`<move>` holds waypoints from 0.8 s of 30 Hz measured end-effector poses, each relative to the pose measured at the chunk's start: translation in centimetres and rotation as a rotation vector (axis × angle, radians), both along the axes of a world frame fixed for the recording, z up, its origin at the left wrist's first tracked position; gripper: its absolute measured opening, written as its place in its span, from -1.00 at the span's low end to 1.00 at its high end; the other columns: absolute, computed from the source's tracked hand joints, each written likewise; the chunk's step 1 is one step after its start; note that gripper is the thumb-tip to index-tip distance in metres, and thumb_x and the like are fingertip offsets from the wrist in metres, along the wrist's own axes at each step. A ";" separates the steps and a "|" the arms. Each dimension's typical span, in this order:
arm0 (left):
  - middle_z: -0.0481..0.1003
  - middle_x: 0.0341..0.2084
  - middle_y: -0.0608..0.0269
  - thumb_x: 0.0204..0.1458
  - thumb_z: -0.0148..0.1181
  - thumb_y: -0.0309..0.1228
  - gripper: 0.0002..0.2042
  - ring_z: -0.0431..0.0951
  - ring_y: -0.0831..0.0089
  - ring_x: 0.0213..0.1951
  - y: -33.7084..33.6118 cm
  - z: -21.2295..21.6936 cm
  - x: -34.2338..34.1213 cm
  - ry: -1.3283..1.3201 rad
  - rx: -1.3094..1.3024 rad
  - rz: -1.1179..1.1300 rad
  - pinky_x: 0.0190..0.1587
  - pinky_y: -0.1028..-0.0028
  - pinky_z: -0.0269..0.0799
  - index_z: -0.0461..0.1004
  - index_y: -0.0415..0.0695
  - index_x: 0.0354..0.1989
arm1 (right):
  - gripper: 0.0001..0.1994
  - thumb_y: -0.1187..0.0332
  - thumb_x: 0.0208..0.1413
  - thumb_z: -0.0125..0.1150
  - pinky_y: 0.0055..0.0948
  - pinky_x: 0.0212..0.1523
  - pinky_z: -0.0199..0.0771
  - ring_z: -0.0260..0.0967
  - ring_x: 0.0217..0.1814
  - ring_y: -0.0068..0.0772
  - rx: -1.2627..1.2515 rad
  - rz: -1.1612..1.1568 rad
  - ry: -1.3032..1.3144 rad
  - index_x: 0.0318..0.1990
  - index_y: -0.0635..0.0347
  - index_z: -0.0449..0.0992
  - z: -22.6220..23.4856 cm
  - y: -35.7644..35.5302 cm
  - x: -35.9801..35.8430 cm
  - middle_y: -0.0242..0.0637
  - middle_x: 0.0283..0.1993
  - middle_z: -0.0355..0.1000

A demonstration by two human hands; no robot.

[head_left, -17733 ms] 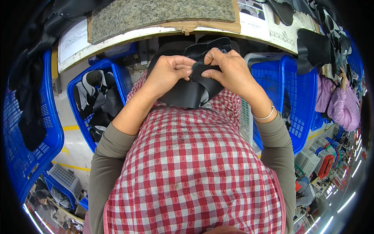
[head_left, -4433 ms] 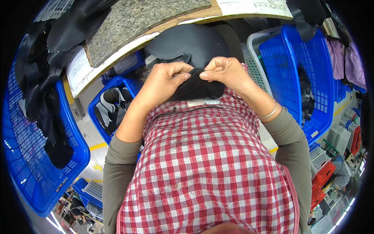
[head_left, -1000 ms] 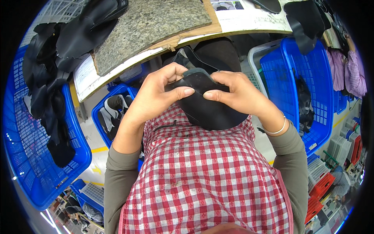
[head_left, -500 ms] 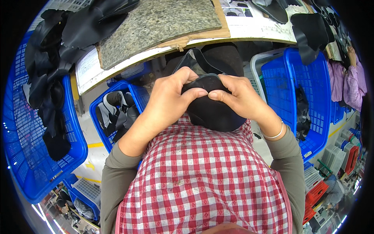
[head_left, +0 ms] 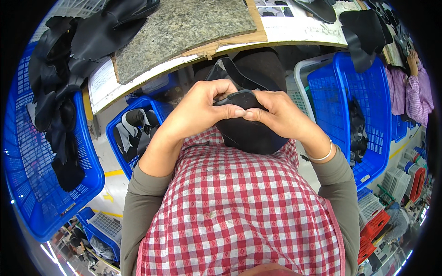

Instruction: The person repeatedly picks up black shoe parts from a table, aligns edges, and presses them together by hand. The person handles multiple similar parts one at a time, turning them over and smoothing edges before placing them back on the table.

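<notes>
Above my lap I hold a black shoe upper [head_left: 251, 133] with both hands. My left hand [head_left: 200, 108] pinches its upper edge from the left, thumb on the near face and fingers curled behind. My right hand [head_left: 283, 112], a light bangle on its wrist, grips the same edge from the right. The two thumb tips meet at the middle of the edge. Beyond the hands a strap-like black band of the piece loops up toward the table. The fingers behind the edge are mostly hidden.
Ahead, a white table [head_left: 313, 34] carries a speckled stone slab [head_left: 184, 34] and black leather pieces [head_left: 103, 39]. Blue baskets [head_left: 87, 161] stand left and right, several holding black pieces. Another person in a checked sleeve [head_left: 419, 94] works at far right.
My thumbs have drawn together along the upper's edge and now touch. The upper stays in both hands, and the view has shifted slightly.
</notes>
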State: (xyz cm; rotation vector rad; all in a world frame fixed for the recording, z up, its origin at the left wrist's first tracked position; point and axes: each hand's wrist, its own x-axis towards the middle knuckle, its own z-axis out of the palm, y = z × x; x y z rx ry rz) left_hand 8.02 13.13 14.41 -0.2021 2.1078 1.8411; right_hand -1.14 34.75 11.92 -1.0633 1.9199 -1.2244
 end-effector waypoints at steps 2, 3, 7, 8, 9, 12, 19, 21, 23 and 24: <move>0.56 -0.41 0.37 0.09 0.45 -0.51 -0.85 0.50 0.64 -0.33 0.7 0.1 0.2 0.051 -0.134 0.062 -0.23 0.54 0.43 0.57 -0.24 -0.27 | -0.68 0.14 0.26 0.35 -0.12 -0.25 0.46 0.53 -0.26 0.05 0.002 0.019 0.019 -0.17 0.27 0.55 -0.1 -0.1 -0.2 -0.08 -0.33 0.54; 0.56 -0.43 0.31 0.08 0.44 -0.51 -0.85 0.51 0.55 -0.36 1.2 0.0 0.3 0.107 -0.224 0.105 -0.25 0.48 0.43 0.56 -0.24 -0.29 | -0.67 0.13 0.27 0.35 -0.11 -0.25 0.46 0.53 -0.26 0.06 0.019 0.014 0.036 -0.19 0.27 0.54 -0.2 -0.2 -0.2 -0.07 -0.33 0.54; 0.55 -0.43 0.18 0.07 0.41 -0.51 -0.85 0.55 0.38 -0.35 1.7 -0.4 0.2 0.193 -0.309 0.145 -0.25 0.39 0.43 0.53 -0.25 -0.31 | -0.65 0.10 0.27 0.34 -0.10 -0.26 0.45 0.52 -0.29 0.08 0.043 0.000 0.038 -0.25 0.27 0.53 -0.8 -0.8 0.0 -0.05 -0.37 0.53; 0.55 -0.39 0.18 0.10 0.38 -0.52 -0.87 0.54 0.41 -0.31 1.6 -0.6 0.1 0.251 -0.192 0.138 -0.22 0.41 0.43 0.52 -0.26 -0.30 | -0.65 0.10 0.27 0.35 -0.10 -0.26 0.44 0.52 -0.30 0.07 0.017 -0.021 0.030 -0.26 0.27 0.53 -1.0 -0.9 0.3 -0.06 -0.38 0.53; 0.55 -0.38 0.25 0.11 0.37 -0.54 -0.88 0.51 0.50 -0.29 1.6 -0.7 0.1 0.252 -0.189 0.117 -0.20 0.46 0.42 0.53 -0.25 -0.28 | -0.65 0.10 0.26 0.36 -0.11 -0.26 0.44 0.52 -0.30 0.07 -0.002 -0.025 0.014 -0.26 0.27 0.53 -1.2 -0.9 0.5 -0.06 -0.39 0.53; 0.53 -0.40 0.42 0.15 0.36 -0.57 -0.92 0.45 0.70 -0.30 1.5 -1.2 0.2 0.291 -0.101 0.118 -0.20 0.61 0.39 0.56 -0.23 -0.25 | -0.63 0.06 0.19 0.43 -0.14 -0.29 0.43 0.52 -0.34 0.03 -0.023 -0.075 -0.117 -0.31 0.23 0.54 -1.7 -0.7 0.8 -0.07 -0.41 0.54; 0.50 -0.53 0.46 0.15 0.36 -0.55 -0.93 0.39 0.76 -0.43 2.1 -1.6 0.5 0.145 -0.063 0.294 -0.37 0.63 0.30 0.57 -0.24 -0.30 | -0.57 -0.06 0.14 0.43 -0.12 -0.33 0.45 0.53 -0.35 0.01 0.096 -0.138 0.239 -0.36 0.18 0.56 -2.0 0.5 1.7 -0.14 -0.44 0.54; 0.56 -0.44 0.43 0.15 0.37 -0.56 -0.93 0.47 0.73 -0.36 1.4 -1.1 0.6 0.045 -0.019 0.233 -0.28 0.64 0.39 0.58 -0.25 -0.27 | -0.56 -0.07 0.14 0.42 -0.12 -0.32 0.47 0.53 -0.35 0.01 0.080 -0.154 0.319 -0.36 0.18 0.58 -2.0 0.6 1.9 -0.16 -0.44 0.54; 0.59 -0.36 0.39 0.13 0.41 -0.57 -0.89 0.53 0.69 -0.28 0.6 -0.3 1.0 -0.023 0.074 0.182 -0.19 0.62 0.46 0.58 -0.27 -0.22 | -0.60 -0.01 0.16 0.43 -0.17 -0.32 0.47 0.53 -0.39 -0.06 0.035 -0.149 0.314 -0.32 0.20 0.61 -1.8 0.8 1.6 -0.15 -0.46 0.52; 0.59 -0.35 0.38 0.12 0.42 -0.58 -0.86 0.53 0.69 -0.26 0.5 -0.1 1.2 -0.020 0.048 0.130 -0.17 0.61 0.47 0.58 -0.28 -0.21 | -0.65 0.06 0.16 0.44 -0.22 -0.30 0.48 0.52 -0.39 -0.15 0.023 -0.118 0.086 -0.27 0.22 0.63 -1.5 0.9 1.0 -0.16 -0.45 0.51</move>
